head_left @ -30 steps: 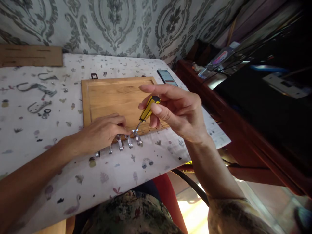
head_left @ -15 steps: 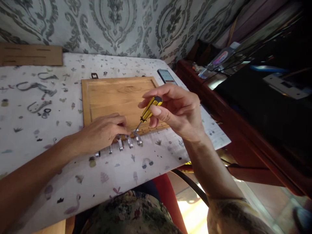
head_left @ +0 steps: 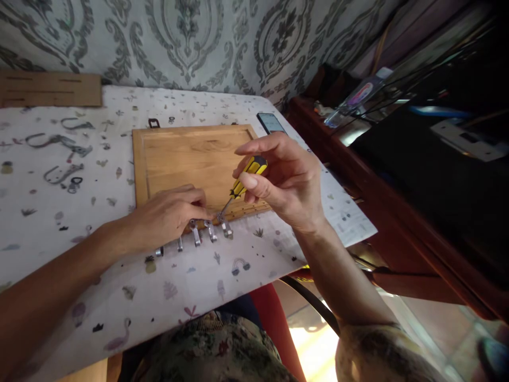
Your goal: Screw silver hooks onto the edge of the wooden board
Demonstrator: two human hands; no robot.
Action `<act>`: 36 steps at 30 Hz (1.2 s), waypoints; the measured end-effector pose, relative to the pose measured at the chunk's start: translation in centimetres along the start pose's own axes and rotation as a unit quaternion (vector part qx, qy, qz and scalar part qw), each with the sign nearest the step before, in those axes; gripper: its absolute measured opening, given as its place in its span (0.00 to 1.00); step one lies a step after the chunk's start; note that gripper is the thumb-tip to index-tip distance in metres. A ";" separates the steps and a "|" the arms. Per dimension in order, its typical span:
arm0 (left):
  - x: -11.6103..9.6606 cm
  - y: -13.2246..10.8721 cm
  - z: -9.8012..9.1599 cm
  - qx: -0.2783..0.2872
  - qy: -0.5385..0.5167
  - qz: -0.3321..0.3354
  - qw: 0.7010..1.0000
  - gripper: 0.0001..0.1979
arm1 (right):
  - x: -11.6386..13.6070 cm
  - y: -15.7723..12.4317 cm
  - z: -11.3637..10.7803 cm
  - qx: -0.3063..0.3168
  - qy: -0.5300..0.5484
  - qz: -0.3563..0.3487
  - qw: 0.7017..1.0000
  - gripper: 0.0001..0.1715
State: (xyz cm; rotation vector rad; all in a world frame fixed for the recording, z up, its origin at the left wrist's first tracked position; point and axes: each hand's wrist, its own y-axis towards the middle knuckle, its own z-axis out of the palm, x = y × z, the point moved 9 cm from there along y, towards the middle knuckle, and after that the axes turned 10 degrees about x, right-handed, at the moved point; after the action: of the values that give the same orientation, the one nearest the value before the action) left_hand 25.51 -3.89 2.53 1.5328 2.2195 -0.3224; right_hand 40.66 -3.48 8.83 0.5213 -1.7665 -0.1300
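Step in hand, my read: working a fastening w/ the screwdriver (head_left: 239, 188) at the rightmost hook (head_left: 226, 229) on the near edge of the wooden board (head_left: 178, 154). Tightening or loosening: can't tell from here. Screw head too small to make out.

R hand (head_left: 288, 183): narrow grip, thumb & fingers around the yellow/blk handle. Tool tilted, tip down at the hook's upper end, handle leaning R.

L hand (head_left: 170, 215): palm down over the board's near L part, fingertips at the edge beside the hooks. Looks like bracing; whether it pinches anything, can't tell.

Location: board flat on the worktop (head_left: 274, 249), hook row along its near edge, lower ends projecting past it; leftmost ones partly under my L hand. Loose hooks (head_left: 59, 142) lie well apart, to the L. Phone (head_left: 269, 122) just beyond the far R corner.

Next move, I judge, calls for: tip kept seated, small finger twists, axis lined up w/ the fastening, L hand steadying. Risk: tilted tip slips out.

Vs. 1.0 s ago: R hand & wrist shifted slightly L; index more bent, thumb lower on the handle; handle leans a bit further R. Tip at same hook. L hand, board & hook row: no visible change.
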 end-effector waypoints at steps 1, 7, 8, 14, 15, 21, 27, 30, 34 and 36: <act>0.0 0.0 0.0 0.000 0.000 0.000 1.000 0.13 | 0.1 0.0 0.0 0.006 0.000 0.001 1.000 0.24; 0.3 0.1 0.2 -0.003 0.001 -0.004 1.000 0.15 | 0.2 -0.3 -0.2 -0.010 -0.004 0.013 1.000 0.24; 0.3 0.1 0.2 -0.007 0.001 -0.002 1.000 0.17 | 0.0 -0.2 -0.1 -0.013 -0.008 0.014 1.000 0.25; 0.1 0.1 0.1 0.000 -0.008 -0.003 1.000 0.13 | -0.4 -0.2 -0.2 -0.030 -0.026 0.003 0.999 0.26; 0.1 0.1 0.1 0.006 -0.010 -0.005 1.000 0.13 | -0.3 -0.2 -0.3 -0.030 -0.024 0.000 0.999 0.26; 0.1 0.1 -0.1 0.010 -0.011 -0.009 1.000 0.14 | 0.6 -0.6 -0.7 -0.014 -0.018 -0.009 1.000 0.24; 0.2 0.2 0.1 0.023 -0.007 -0.013 1.000 0.15 | 0.0 -0.9 -0.6 -0.023 -0.029 0.007 0.999 0.21; 0.2 0.2 0.0 0.008 -0.007 -0.008 1.000 0.13 | 0.2 -0.8 -0.2 -0.022 -0.023 -0.003 0.999 0.20; 0.3 0.2 0.2 0.012 -0.008 -0.007 1.000 0.13 | 0.5 -0.8 0.0 -0.017 -0.028 0.006 0.999 0.20; 0.3 0.2 0.2 0.019 -0.004 -0.011 1.000 0.13 | 0.7 -1.0 0.0 -0.011 -0.034 0.005 0.999 0.20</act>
State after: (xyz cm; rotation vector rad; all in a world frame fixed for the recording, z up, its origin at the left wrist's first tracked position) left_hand 25.64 -3.65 2.24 1.5242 2.2377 -0.3780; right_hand 40.84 -4.64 9.14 0.4974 -1.8327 -0.1616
